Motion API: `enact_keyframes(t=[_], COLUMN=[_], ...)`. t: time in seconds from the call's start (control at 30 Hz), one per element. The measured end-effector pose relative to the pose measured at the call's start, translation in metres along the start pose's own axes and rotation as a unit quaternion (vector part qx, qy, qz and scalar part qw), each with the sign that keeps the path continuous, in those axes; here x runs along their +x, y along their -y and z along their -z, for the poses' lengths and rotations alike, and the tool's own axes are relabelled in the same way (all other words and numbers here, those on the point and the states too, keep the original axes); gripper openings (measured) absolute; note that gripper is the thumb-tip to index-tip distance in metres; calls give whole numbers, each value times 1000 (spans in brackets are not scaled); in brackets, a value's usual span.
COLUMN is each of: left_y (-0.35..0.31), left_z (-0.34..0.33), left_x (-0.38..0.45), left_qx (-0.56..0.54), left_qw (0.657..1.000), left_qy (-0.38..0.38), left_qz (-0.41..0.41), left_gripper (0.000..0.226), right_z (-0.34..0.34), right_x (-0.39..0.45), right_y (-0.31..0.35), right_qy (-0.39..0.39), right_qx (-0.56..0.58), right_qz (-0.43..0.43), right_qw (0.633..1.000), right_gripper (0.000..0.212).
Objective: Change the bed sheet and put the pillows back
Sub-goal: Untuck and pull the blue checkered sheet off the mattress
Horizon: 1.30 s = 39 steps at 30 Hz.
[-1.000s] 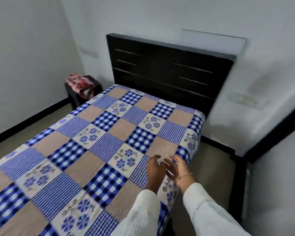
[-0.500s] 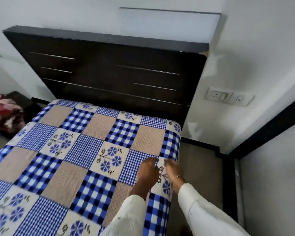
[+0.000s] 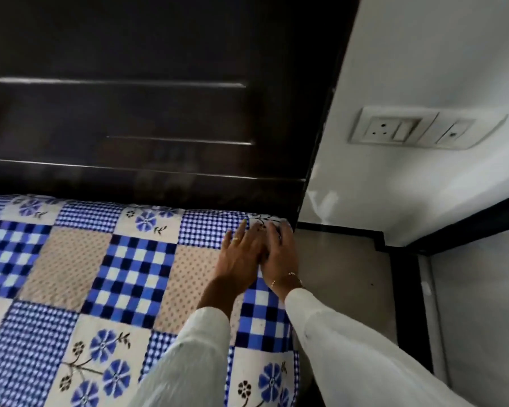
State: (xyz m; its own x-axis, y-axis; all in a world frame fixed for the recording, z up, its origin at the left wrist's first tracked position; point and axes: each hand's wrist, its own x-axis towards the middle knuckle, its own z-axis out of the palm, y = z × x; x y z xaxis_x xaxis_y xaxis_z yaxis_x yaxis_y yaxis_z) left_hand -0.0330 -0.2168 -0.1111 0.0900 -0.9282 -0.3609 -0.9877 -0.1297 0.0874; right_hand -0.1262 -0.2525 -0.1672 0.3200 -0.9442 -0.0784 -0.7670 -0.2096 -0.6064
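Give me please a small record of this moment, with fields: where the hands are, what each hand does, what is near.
place: top right corner of the bed sheet, next to the headboard
left hand: flat on the sheet, fingers straight
right hand: at the sheet's edge, fingers straight, beside the left hand
grip: none seen
pillows: not in view
nearby: wall socket, floor

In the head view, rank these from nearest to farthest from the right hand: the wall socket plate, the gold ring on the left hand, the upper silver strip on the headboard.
From the right hand:
1. Gold ring, just to its left, on a left hand finger.
2. Wall socket plate, up and to the right on the wall.
3. Upper silver strip, far up-left on the headboard.
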Motion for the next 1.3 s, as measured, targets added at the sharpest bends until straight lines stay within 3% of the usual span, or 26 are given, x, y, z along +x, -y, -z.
enact_keyframes(t=[0.1,0.17,0.37,0.5,0.63,0.77,0.87,0.97,1.07,1.1,1.2,1.3], left_y=[15,24,34,35,36,38,39,39,39,38,35,26], left_z=[-11,-23,-43,-45,-46,-53,-56,-58,-58,-56,-51,-44], left_x=[24,30,36,29,23,12,6,10,17,17,17,12], left_qx=[70,63,10,-20,-13,-24,-66,-30,23,25,-2,-70], left_qw=[996,993,984,969,953,931,916,927,961,971,981,973], left_qy=[-31,-81,-147,-223,-289,-355,-391,-365,-271,-238,-189,-213], left_qz=[-52,-59,-99,-108,-87,-77,-60,-80,-43,-11,48,54], left_gripper=[56,57,50,42,16,9,14,30,47,51,47,36], right_z=[-17,-20,-42,-41,-35,-36,-28,-21,-22,-24,-29,-33], right_x=[9,7,6,-3,-16,-37,-44,-35,-15,-10,-9,-18], right_y=[0,5,4,3,7,16,21,18,9,8,12,19], right_qy=[-42,-55,-116,-175,-244,-237,-236,-212,-122,-86,-123,-156], right_qx=[-19,-36,-108,-28,21,55,83,-4,16,49,58,33], right_qz=[-25,-47,18,60,85,98,114,51,-166,-197,-118,-43], right_qw=[999,997,987,982,966,965,961,976,978,975,984,986], right_gripper=[46,53,48,43,32,24,34,38,78,82,60,45])
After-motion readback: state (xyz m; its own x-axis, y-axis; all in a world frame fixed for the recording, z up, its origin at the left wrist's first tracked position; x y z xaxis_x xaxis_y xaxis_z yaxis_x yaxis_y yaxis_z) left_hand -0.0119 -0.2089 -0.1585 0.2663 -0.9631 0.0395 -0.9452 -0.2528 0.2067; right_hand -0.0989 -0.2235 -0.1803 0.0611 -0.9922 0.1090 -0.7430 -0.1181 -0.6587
